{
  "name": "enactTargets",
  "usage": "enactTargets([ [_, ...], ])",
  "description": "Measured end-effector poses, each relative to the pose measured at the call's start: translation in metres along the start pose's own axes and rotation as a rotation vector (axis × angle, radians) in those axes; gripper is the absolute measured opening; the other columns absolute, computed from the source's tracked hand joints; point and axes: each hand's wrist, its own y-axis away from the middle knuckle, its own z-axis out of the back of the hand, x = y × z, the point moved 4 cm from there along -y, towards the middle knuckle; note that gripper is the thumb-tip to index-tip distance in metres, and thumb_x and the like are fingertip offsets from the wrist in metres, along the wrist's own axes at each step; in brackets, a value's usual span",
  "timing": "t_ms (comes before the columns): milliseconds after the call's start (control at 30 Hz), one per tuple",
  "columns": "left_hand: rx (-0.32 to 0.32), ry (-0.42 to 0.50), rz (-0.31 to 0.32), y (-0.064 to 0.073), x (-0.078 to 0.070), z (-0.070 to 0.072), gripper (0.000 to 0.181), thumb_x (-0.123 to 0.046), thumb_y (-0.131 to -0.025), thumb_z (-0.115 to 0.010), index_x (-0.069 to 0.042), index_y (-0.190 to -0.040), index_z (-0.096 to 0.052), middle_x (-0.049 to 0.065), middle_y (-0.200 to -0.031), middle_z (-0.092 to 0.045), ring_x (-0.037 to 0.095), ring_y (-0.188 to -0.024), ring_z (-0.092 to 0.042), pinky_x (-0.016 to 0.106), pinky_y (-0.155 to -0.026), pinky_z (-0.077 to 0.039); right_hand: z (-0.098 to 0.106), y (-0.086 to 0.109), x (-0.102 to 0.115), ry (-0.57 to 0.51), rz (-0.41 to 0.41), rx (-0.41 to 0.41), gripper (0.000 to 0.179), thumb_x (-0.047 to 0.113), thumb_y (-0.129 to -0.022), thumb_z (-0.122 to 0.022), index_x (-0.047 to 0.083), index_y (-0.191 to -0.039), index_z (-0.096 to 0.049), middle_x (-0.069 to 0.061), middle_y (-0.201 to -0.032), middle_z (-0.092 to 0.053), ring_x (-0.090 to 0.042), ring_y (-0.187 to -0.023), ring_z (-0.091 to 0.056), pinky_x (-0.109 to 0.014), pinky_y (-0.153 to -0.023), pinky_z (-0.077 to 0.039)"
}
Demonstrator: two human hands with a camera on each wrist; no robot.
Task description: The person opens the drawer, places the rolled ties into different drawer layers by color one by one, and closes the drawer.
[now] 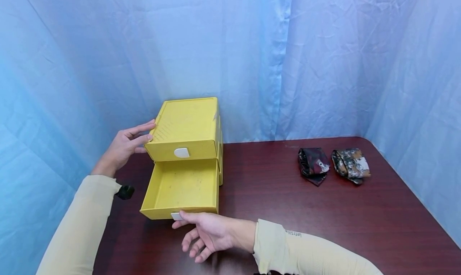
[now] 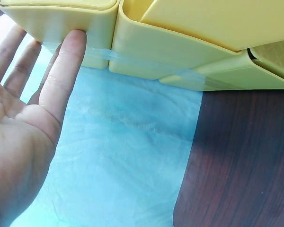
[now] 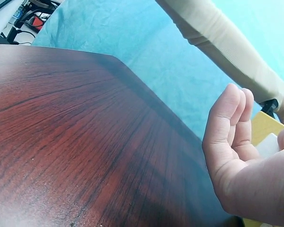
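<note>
Right hand [image 1: 214,231] at tab [image 1: 175,216], pinch unclear; left hand [image 1: 122,147] spread against cabinet [image 1: 187,119]. Likely step: drawer [image 1: 184,187] sliding; next needs bracing.

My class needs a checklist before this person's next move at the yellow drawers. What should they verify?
1. Left hand touching the stack's left side: ok.
2. Top drawer shut: ok.
3. Drawer below pulled out: ok.
4. Right hand clear of that drawer's white tab: not ok, thumb at it.
5. Right-hand grip firm: cannot tell.
6. Dark bundle and patterned bundle clear of the drawers: ok.
</note>
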Motion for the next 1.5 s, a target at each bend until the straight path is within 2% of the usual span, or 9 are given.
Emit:
enactTargets([
  [167,0.001,0.013,-0.005,0.001,0.000,0.000,0.049,-0.016,-0.101,-0.066,-0.010,-0.148,-0.054,-0.002,-0.160,-0.040,-0.002,-0.124,-0.055,0.027,-0.079,-0.060,0.001,0.000,0.000,0.003,-0.014,0.027,0.064,0.065,-0.101,-0.043,0.016,-0.142,-0.046,-0.003,-0.078,-0.062,-0.017,-0.060,-0.059,-0.031,-0.057,-0.055],
  [333,0.007,0.021,-0.006,0.001,-0.001,-0.001,0.049,-0.016,-0.101,-0.066,-0.010,-0.148,-0.054,-0.001,-0.160,-0.040,-0.002,-0.124,-0.055,0.027,-0.079,-0.060,0.005,0.004,0.001,0.016,-0.067,0.089,0.062,0.061,-0.102,-0.045,0.016,-0.144,-0.045,-0.004,-0.085,-0.063,-0.018,-0.065,-0.061,-0.033,-0.059,-0.057],
  [467,0.007,0.016,-0.005,0.001,-0.001,0.000,0.049,-0.016,-0.101,-0.065,-0.010,-0.148,-0.053,-0.002,-0.160,-0.040,-0.002,-0.124,-0.055,0.027,-0.079,-0.060,0.011,0.011,0.001,0.057,-0.109,0.169,0.054,0.050,-0.105,-0.047,0.014,-0.145,-0.047,-0.006,-0.093,-0.065,-0.021,-0.075,-0.067,-0.038,-0.065,-0.059],
  [633,0.004,0.000,-0.004,0.000,-0.001,0.000,0.049,-0.018,-0.101,-0.066,-0.011,-0.149,-0.053,-0.002,-0.160,-0.040,-0.001,-0.125,-0.054,0.027,-0.079,-0.060,0.022,0.024,0.004,0.105,-0.109,0.255,0.042,0.033,-0.108,-0.046,0.010,-0.143,-0.052,-0.008,-0.103,-0.067,-0.027,-0.091,-0.070,-0.047,-0.078,-0.060],
  [733,0.008,0.020,-0.007,0.000,-0.001,0.000,0.049,-0.017,-0.101,-0.066,-0.010,-0.148,-0.054,-0.002,-0.160,-0.040,-0.001,-0.126,-0.053,0.027,-0.079,-0.060,0.031,0.032,0.005,0.129,-0.113,0.284,0.040,0.029,-0.108,-0.047,0.008,-0.142,-0.054,-0.008,-0.107,-0.067,-0.027,-0.095,-0.070,-0.050,-0.083,-0.059],
  [967,0.013,0.062,-0.021,0.001,0.001,0.000,0.048,-0.014,-0.100,-0.067,-0.008,-0.146,-0.055,-0.001,-0.160,-0.040,0.000,-0.125,-0.055,0.029,-0.078,-0.060,0.057,0.052,0.010,0.168,-0.103,0.296,0.042,0.024,-0.107,-0.052,0.001,-0.141,-0.055,-0.007,-0.112,-0.067,-0.025,-0.096,-0.070,-0.047,-0.086,-0.059],
  [1167,0.010,0.051,-0.016,0.001,0.001,0.001,0.048,-0.014,-0.100,-0.067,-0.007,-0.146,-0.055,0.000,-0.160,-0.040,0.000,-0.126,-0.054,0.029,-0.077,-0.060,0.083,0.071,0.017,0.223,-0.072,0.277,0.041,0.014,-0.102,-0.060,-0.003,-0.140,-0.054,-0.006,-0.115,-0.067,-0.023,-0.098,-0.069,-0.047,-0.091,-0.057],
  [1367,0.013,0.035,-0.012,0.001,0.000,0.001,0.049,-0.015,-0.100,-0.067,-0.007,-0.147,-0.054,0.000,-0.161,-0.039,0.005,-0.132,-0.050,0.029,-0.078,-0.060,0.113,0.100,0.026,0.219,0.015,0.231,0.046,0.010,-0.100,-0.064,-0.008,-0.141,-0.051,-0.007,-0.115,-0.069,-0.022,-0.101,-0.068,-0.047,-0.094,-0.055],
  [1500,0.012,0.026,-0.013,0.000,-0.001,0.001,0.049,-0.016,-0.101,-0.066,-0.008,-0.147,-0.054,0.001,-0.161,-0.038,0.006,-0.133,-0.050,0.029,-0.079,-0.060,0.138,0.125,0.034,0.197,0.096,0.184,0.049,0.009,-0.101,-0.063,-0.008,-0.144,-0.046,-0.008,-0.118,-0.068,-0.023,-0.108,-0.067,-0.053,-0.097,-0.052],
])
